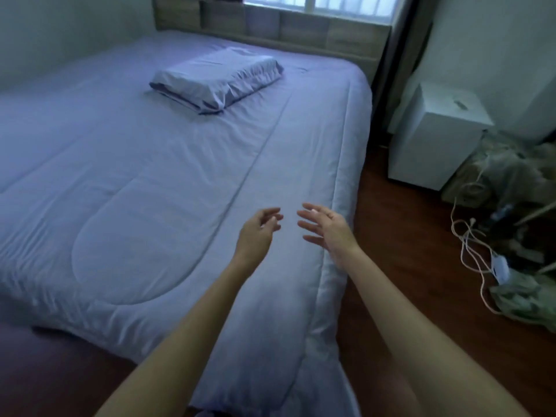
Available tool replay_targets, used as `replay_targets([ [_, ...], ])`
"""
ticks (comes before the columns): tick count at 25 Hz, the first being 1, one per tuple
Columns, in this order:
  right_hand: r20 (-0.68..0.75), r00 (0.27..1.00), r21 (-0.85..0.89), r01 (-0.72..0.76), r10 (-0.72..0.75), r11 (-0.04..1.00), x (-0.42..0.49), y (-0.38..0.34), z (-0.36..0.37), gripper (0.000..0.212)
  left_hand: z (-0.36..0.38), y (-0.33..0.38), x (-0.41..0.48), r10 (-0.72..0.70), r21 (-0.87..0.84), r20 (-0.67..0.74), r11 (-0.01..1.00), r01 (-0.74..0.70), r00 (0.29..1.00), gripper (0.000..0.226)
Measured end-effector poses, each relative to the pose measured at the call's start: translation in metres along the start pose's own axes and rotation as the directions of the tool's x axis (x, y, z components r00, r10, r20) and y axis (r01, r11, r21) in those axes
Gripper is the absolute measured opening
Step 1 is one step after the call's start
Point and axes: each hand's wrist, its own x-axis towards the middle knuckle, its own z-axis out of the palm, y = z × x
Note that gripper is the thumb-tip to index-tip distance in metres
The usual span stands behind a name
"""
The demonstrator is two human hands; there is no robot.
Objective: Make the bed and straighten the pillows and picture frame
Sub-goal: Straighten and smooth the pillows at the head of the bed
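Pillow (217,78) far beyond left hand (255,233), right hand (329,231)

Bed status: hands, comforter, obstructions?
Left hand and right hand open, empty, above the comforter. Comforter spread flat, lightly creased. One pillow lies angled, short of the headboard. No obstruction seen.

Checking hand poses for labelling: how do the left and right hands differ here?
The left hand has loosely curled fingers; the right hand has straighter, spread fingers. The left hand is further in over the comforter; the right hand is nearer its edge. Both hold nothing.
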Motion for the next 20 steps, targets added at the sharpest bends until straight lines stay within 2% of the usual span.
replay_targets([
  [2, 0.1, 0.994, 0.075, 0.042, -0.049, 0.996, -0.007, -0.035, -0.031, 0.023, 0.024, 0.038, -0.009, -0.013, -0.246, -0.164, 0.969, -0.028, 0.986, 0.023],
  [4, 0.199, 0.978, 0.067, 0.053, -0.065, 0.996, -0.016, -0.058, -0.059, 0.025, 0.047, 0.067, -0.026, -0.089, -0.476, -0.285, 0.877, -0.061, 0.954, 0.023],
  [6, 0.287, 0.955, 0.016, 0.072, -0.074, 0.997, -0.019, -0.072, -0.084, 0.026, 0.071, 0.085, -0.039, -0.141, -0.612, -0.356, 0.783, -0.116, 0.924, 0.024],
  [11, 0.361, 0.928, -0.034, 0.115, -0.095, 0.993, -0.006, -0.084, -0.132, 0.026, 0.11, 0.089, -0.047, -0.165, -0.594, -0.411, 0.794, -0.126, 0.897, 0.025],
  [14, 0.401, 0.915, -0.079, 0.073, -0.035, 0.994, 0.007, -0.076, -0.151, 0.026, 0.125, 0.077, -0.045, -0.2, -0.573, -0.433, 0.814, -0.097, 0.879, 0.026],
  [20, 0.477, 0.879, -0.15, 0.102, -0.018, 0.983, 0.08, -0.082, -0.185, 0.026, 0.162, 0.05, 0.015, -0.322, -0.558, -0.527, 0.829, -0.034, 0.787, 0.031],
])
